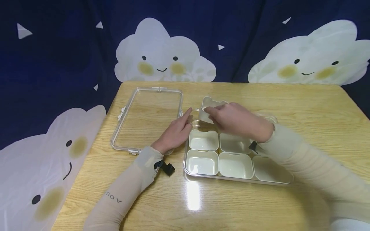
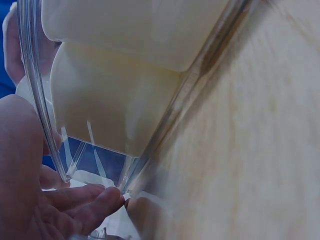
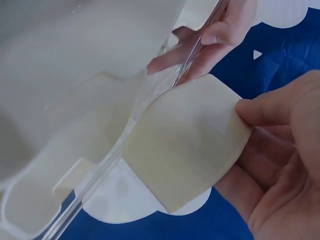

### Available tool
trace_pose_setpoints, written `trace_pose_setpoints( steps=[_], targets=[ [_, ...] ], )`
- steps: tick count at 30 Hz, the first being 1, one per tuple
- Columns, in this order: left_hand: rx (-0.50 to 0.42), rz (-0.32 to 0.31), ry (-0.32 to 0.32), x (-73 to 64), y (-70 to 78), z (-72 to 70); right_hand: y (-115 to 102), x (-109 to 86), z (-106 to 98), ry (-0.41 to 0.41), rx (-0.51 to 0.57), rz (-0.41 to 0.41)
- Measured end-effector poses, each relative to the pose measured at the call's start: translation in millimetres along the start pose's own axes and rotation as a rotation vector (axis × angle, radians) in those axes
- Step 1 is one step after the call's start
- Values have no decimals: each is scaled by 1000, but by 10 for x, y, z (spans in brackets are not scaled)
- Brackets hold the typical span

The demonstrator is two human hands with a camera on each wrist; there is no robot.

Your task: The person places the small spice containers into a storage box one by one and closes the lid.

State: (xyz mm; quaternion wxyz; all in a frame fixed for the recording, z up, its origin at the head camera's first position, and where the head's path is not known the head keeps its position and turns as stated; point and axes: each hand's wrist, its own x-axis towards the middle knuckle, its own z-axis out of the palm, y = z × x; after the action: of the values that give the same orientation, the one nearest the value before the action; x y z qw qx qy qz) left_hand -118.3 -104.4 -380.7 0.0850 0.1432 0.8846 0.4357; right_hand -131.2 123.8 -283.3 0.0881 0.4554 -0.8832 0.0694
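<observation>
The right sleeve lies nearest, slanting over a clear tray that holds cream bins. Thumb and fingers of the right hand form a grip pinching one raised bin at the tray's far left corner. The left hand, grip loose and index finger straight, reaches that same corner. Left of it, a clear lid lies on the counter.

The lid lies on the table, left of the tray holding bins.
</observation>
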Motion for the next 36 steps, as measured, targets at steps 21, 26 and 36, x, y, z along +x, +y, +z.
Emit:
trace_pose_setpoints(
  steps=[21, 26, 36],
  targets=[
    [0, 11, 20, -2, -11, 1, -142, 140, 186, -101, -20, -36],
    [12, 6, 18, -8, -17, -7, -155, 163, 194, -130, -22, -66],
    [0, 1, 2, 3, -20, -8, -160, 190, 249, -235, 14, -104]
  ],
)
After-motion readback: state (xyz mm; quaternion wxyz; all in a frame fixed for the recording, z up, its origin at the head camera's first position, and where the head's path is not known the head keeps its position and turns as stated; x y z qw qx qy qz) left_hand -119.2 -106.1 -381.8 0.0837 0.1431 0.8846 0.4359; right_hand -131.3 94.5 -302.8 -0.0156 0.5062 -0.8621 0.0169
